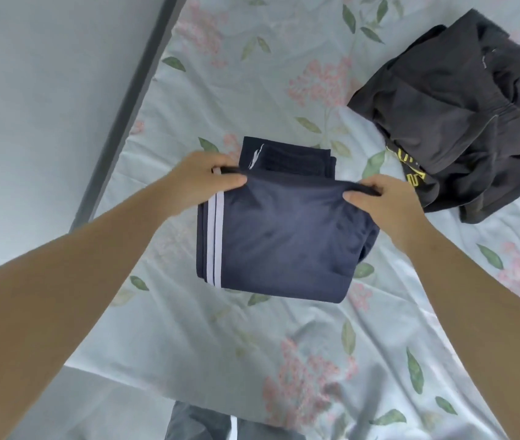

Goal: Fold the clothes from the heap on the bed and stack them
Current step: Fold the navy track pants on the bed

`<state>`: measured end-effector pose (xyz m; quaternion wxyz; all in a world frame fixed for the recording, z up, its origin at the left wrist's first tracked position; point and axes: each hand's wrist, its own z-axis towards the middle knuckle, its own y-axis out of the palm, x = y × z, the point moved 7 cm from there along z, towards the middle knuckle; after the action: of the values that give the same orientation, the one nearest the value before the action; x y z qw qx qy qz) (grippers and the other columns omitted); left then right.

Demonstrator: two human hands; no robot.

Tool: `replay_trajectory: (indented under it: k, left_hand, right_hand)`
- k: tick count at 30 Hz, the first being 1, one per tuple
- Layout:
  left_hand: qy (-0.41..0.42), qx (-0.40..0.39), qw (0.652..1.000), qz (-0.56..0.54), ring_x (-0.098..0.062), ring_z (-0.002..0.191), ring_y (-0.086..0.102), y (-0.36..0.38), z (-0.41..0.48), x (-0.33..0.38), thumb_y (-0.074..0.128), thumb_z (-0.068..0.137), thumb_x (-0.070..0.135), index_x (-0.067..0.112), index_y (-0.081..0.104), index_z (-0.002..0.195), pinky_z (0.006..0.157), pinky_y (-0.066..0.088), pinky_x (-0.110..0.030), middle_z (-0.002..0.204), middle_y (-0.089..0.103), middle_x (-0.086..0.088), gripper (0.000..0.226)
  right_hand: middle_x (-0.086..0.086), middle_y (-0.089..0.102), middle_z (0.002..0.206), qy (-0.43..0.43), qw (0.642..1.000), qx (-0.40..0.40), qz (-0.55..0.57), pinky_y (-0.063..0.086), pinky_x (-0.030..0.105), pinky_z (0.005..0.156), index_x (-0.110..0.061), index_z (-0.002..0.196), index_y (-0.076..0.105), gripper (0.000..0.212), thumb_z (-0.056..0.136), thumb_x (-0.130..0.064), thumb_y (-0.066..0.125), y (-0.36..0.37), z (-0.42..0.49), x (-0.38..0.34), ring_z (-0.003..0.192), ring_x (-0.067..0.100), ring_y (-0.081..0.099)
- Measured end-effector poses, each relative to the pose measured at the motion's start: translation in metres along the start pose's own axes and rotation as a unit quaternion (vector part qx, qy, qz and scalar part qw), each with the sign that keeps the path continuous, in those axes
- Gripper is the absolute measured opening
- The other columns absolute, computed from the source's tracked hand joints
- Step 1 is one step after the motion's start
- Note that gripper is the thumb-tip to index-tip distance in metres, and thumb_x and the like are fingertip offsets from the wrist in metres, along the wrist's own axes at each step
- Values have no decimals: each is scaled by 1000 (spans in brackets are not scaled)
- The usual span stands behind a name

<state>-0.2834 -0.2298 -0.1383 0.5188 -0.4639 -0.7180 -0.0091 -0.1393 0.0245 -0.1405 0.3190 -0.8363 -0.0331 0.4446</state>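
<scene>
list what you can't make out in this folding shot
Head view:
- The yellow print on the dark heap: mostly buried in folds.
- Lower layers of the navy garment: covered by its top fold.
- The grey fabric: cut off by the bottom edge.

The dark heap (462, 115) ran off the right edge; its yellow lettering (412, 174) sat half buried in folds, unreadable; the white mark (256, 156) on the navy garment (284, 239) was too small to make out; that garment's far layers lay mostly under its near fold; the left grip (207, 179) and right grip (385, 201), pinching its rim, had fingertips partly behind cloth; a grey garment (207, 423) was cut by the bottom edge.
</scene>
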Motion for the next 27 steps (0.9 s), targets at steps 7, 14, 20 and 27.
replay_trajectory:
  k: [7,14,20,27]
  left_hand:
    - [72,99,991,57,-15,94,55,-5,93,16,58,91,29,20,63,112,85,43,-26,99,60,2,23]
    - [-153,117,977,-94,-21,123,48,41,65,-83,74,72,47,27,36,131,106,38,-40,126,51,6,73]
    - [-109,164,978,-65,-12,101,58,56,35,-90,65,84,34,29,51,122,79,44,-25,104,60,14,41]
    - [-32,228,971,-59,6,62,49,26,53,-44,56,83,46,45,49,74,60,40,-11,66,52,24,11]
  right_hand:
    - [-13,63,98,-18,988,141,60,47,26,88,-20,111,61,26,86,-25,65,-3,76,-8,99,9,58]
    - [1,25,153,214,964,139,74,26,51,111,-26,150,12,91,81,-48,66,48,41,69,139,27,26]
    - [2,59,107,228,956,163,82,45,46,94,-15,111,53,39,84,-42,61,71,12,84,107,28,53]
    - [-9,51,78,77,958,246,126,40,11,63,-31,77,45,18,90,-29,57,34,27,51,66,-1,48]
